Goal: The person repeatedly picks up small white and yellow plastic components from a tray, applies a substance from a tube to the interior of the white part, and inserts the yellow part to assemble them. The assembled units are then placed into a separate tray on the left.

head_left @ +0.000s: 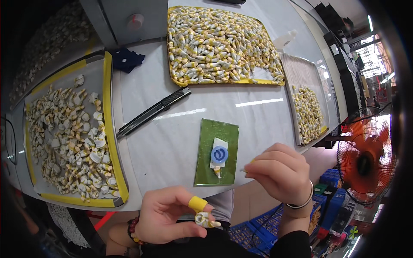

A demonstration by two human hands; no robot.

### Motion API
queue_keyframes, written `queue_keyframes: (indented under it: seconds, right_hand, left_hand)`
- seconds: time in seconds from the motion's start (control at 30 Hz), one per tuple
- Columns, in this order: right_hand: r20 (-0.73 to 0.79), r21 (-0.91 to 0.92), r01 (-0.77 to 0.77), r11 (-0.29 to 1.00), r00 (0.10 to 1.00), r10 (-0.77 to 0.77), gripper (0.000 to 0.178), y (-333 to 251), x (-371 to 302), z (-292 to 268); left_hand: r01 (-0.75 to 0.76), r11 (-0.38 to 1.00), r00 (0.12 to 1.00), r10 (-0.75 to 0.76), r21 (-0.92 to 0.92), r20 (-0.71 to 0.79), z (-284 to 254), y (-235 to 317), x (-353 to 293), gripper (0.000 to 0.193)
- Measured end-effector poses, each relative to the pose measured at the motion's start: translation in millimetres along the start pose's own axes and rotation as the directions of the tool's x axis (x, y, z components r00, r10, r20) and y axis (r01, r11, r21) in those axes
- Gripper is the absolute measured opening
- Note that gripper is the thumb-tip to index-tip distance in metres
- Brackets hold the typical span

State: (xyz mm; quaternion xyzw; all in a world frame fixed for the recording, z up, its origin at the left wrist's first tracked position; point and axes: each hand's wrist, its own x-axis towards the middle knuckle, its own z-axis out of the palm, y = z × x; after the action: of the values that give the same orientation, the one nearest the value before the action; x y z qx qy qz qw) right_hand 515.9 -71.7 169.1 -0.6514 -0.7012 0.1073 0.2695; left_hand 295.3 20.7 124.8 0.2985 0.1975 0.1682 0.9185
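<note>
My left hand (170, 215), yellow tape round one finger, pinches a small white and yellow figurine (203, 219) between thumb and forefinger near the table's front edge. To the right, my right hand (282, 172) is raised with thumb and fingers pinched on a tiny greyish piece (246, 169), too small to tell its kind. Between the hands and a little farther off lies a green board (206, 142). On it a white paper slip (221, 142) carries a round blue cup (219, 154). One small white and yellow piece (217, 172) lies just below the cup.
A left tray (117, 167) holds many white and yellow figurines. At the back stands a tray (262, 81) heaped with small painted pieces; a right tray (297, 71) holds more. A black utility knife (155, 111) lies beside a dark blue cloth (127, 59). An orange fan (365, 157) stands right.
</note>
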Motion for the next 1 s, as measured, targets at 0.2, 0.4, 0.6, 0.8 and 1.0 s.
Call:
queue_keyframes:
  seconds: [0.2,0.4,0.6,0.8,1.0]
  right_hand:
    - [0.126,-0.193,0.104,0.976,0.989,-0.08,0.028,3.5,15.1,17.2]
    - [0.146,-0.215,0.142,0.966,0.983,-0.112,0.025,0.9,18.6,21.2]
    - [-0.023,-0.091,0.064,0.994,0.998,-0.067,0.024,-11.1,16.8,17.7]
    - [-0.19,0.517,-0.042,0.855,0.968,0.162,0.018,-42.2,-1.8,26.8]
    - [-0.093,0.636,-0.027,0.771,0.989,0.111,0.018,-38.1,-13.6,39.9]
  left_hand:
    - [-0.2,0.953,0.978,0.181,0.228,0.101,-12.5,-3.2,-2.2,0.033]
    - [-0.36,0.837,0.933,0.321,0.413,0.163,-16.9,0.3,-2.9,0.031]
    - [-0.476,0.683,0.875,0.428,0.554,0.226,-14.8,1.1,-3.0,0.034]
    - [-0.557,0.595,0.822,0.494,0.579,0.283,-12.6,-0.7,1.1,0.036]
    - [-0.577,0.578,0.811,0.485,0.577,0.326,-9.9,0.6,2.6,0.035]
